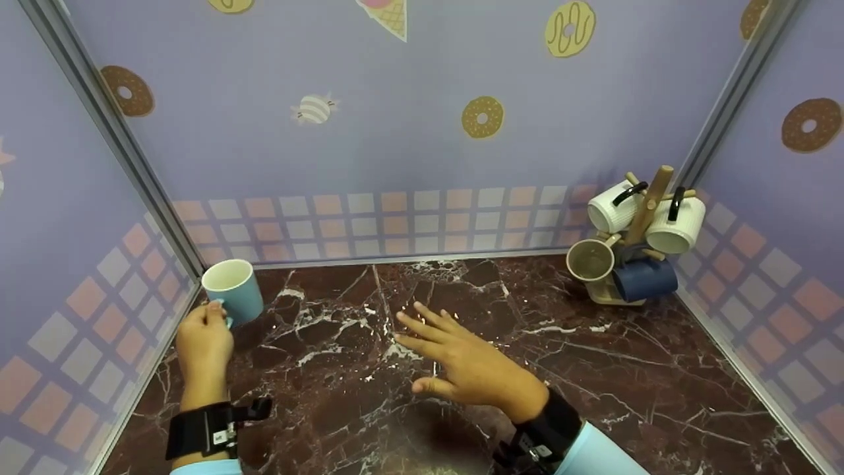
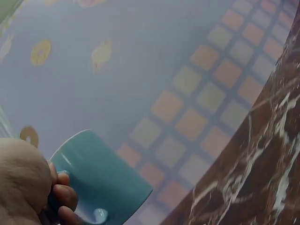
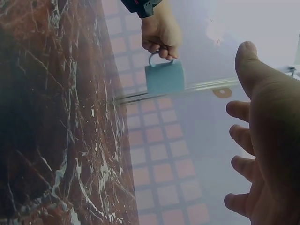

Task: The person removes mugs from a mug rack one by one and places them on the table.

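The dark red marble counter (image 1: 593,369) spreads under both my arms, boxed in by lilac walls (image 1: 277,152) printed with doughnuts and a band of pink squares. In the far right corner stands a wooden mug tree (image 1: 649,198) carrying two white ribbed mugs, a beige one and a navy one. My right hand (image 1: 461,359) hovers flat over the middle of the counter, fingers spread and straight, holding nothing. My left hand (image 1: 203,340) is at the far left corner, fingers curled through the handle of a teal mug (image 1: 234,290); it looks lifted and tilted, though I cannot be sure it clears the marble.
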A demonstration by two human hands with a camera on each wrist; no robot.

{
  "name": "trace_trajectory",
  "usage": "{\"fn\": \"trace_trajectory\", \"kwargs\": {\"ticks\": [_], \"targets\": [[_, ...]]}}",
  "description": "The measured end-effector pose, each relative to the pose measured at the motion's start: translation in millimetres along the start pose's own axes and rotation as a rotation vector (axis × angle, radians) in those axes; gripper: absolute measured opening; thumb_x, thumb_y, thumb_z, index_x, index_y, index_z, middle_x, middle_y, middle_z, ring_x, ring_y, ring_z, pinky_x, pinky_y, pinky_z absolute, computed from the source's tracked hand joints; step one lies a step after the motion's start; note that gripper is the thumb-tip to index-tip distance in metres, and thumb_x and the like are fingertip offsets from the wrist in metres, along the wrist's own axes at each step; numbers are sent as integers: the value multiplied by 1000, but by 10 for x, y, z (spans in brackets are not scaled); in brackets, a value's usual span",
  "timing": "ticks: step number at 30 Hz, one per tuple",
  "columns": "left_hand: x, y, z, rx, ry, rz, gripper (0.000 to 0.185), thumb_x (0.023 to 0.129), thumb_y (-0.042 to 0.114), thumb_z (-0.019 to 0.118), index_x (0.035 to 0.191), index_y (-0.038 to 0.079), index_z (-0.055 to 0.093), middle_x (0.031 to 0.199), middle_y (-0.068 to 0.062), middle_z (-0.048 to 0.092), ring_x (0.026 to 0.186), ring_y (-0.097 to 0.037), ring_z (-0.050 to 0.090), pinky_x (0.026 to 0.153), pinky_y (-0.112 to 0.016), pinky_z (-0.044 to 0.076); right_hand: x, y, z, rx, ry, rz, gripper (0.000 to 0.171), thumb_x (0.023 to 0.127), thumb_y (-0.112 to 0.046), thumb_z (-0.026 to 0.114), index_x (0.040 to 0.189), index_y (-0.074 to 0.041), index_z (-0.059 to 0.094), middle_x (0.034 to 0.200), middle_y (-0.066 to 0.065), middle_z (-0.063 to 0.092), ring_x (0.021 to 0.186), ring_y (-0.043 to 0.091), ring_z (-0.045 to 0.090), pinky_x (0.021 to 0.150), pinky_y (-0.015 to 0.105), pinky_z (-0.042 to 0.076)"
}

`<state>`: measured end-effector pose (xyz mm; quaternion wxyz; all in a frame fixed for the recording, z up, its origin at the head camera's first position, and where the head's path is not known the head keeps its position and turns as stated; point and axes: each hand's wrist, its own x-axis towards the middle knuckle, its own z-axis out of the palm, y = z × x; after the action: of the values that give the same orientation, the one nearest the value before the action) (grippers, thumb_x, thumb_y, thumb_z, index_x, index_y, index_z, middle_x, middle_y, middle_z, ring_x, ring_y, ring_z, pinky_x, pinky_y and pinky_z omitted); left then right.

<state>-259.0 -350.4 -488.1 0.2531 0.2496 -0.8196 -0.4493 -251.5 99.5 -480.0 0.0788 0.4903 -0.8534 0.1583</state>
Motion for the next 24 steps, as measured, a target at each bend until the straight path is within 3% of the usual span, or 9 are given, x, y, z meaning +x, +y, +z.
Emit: {"fn": "trace_trajectory", "kwargs": {"ticks": [8,13,24], "targets": [[108,-318,-58,-34,33,-31,46,121,29,45,89,2,63,96,-22,65,89,-33,54,80,-43,42,29,-78,142,-18,-75,-45,83,110,-73,48,180,-31,30,192,-6,7,180,34,9,142,64,23],[134,-430,-31,-58,59,-33,45,121,24,46,82,6,59,78,-5,57,82,-30,50,77,-42,40,49,-160,254,-25,-146,-84,89,108,-70,59,181,-31,29,192,-6,4,179,36,10,140,66,25],[161,-603,-49,-134,35,-145,49,122,29,42,78,15,56,79,5,53,88,-25,49,78,-34,40,50,-225,350,4,-202,-123,89,106,-74,60,180,-31,34,192,-7,5,180,36,11,140,67,26]]}}
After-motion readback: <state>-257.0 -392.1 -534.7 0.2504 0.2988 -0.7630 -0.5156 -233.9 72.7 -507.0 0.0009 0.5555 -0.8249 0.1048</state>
